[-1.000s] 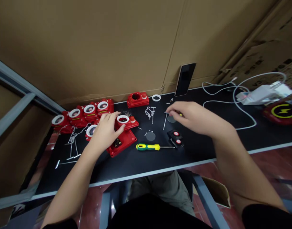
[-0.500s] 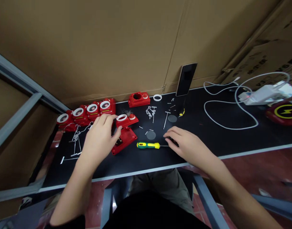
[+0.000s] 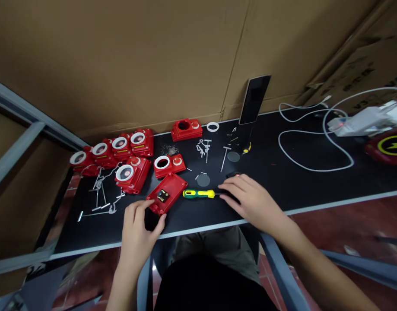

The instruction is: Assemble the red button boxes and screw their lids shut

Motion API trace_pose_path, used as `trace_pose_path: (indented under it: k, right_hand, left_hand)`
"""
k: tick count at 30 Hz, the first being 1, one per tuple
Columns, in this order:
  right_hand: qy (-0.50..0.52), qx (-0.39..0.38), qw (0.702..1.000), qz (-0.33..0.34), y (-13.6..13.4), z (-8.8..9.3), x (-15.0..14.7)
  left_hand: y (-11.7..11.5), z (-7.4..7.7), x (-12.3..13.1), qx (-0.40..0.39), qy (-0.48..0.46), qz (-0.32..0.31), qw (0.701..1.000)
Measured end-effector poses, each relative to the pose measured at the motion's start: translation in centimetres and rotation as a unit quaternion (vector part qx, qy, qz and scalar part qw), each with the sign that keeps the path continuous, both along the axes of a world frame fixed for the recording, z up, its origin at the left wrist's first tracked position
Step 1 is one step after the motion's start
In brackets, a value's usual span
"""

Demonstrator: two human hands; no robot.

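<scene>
My left hand is open, its thumb and fingers apart around the near corner of a red housing base. The fingertips look to touch that corner. A small black part sits inside the base. My right hand is open, fingers curved and apart, over the shaft end of a green-and-yellow screwdriver. A dark object with a bit of red shows partly behind the right fingers. Behind the base lies a red cover with a white ring. A clear disc lies beyond the screwdriver.
Several red units with white rings, one the front unit, stand at left beside metal T-bars. Another red cover, a white ring and a phone are at the back. A white cable loops at right.
My left hand has drawn back toward the table's front edge, from the red cover to the base's near corner. The front red unit now shows. My right hand stays near the screwdriver's shaft.
</scene>
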State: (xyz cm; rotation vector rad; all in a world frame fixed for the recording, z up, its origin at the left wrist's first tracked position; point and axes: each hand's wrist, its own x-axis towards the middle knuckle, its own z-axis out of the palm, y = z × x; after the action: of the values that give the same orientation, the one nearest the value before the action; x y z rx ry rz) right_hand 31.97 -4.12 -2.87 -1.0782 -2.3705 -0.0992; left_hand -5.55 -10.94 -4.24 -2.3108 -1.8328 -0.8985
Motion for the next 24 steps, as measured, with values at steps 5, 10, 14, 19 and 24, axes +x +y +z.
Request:
trace_pose_path:
  k: [5, 10, 14, 19, 24]
  right_hand:
    - [-0.014, -0.001, 1.0, -0.012, 3.1, 2.9, 2.1]
    - [-0.087, -0.057, 0.99, 0.098, 5.7, 3.1, -0.2]
    - [-0.126, -0.104, 0.973, 0.164, 6.9, 3.0, -1.9]
    - [-0.142, -0.136, 0.969, 0.149, 7.8, 2.9, -1.9]
    - [-0.143, -0.151, 0.969, 0.134, 7.9, 2.5, -2.5]
  left_hand:
    - [-1.3, 0.5, 1.9, 0.01, 0.006, -0.063, 0.998]
    - [-2.0, 0.3, 3.9, 0.022, -0.066, -0.076, 0.995]
    - [-1.5, 0.4, 4.6, 0.022, -0.088, -0.053, 0.994]
    - [-0.3, 0.0, 4.1, -0.017, -0.125, -0.037, 0.991]
    - [0.0, -0.2, 3.9, -0.042, -0.121, -0.054, 0.99]
